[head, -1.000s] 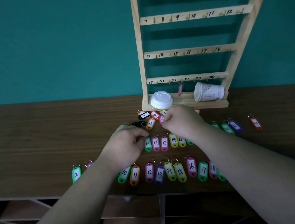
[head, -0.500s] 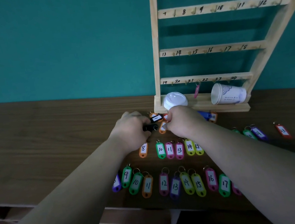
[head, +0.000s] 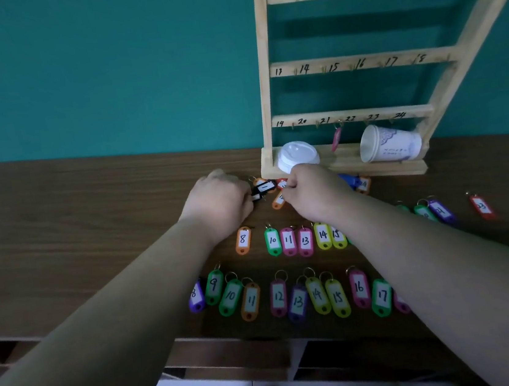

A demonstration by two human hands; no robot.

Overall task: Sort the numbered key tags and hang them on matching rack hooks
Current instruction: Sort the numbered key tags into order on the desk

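Black plastic tag [head: 258, 195] pinched in left hand [head: 216, 204] fingers, right hand [head: 314, 193] fingers curled, grasp unclear

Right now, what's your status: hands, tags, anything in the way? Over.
Left hand pinches a black tag; right hand curled in loose pile, grip hidden. One pink tag hung on the rack. Lidded cup and tipped cup sit on rack base.

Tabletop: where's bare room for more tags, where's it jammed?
Bare: tabletop left of the left hand and orange 8 tag; gap between purple tag and red tag. Crowded: pile between left hand and right hand by the rack, plus both sorted rows.
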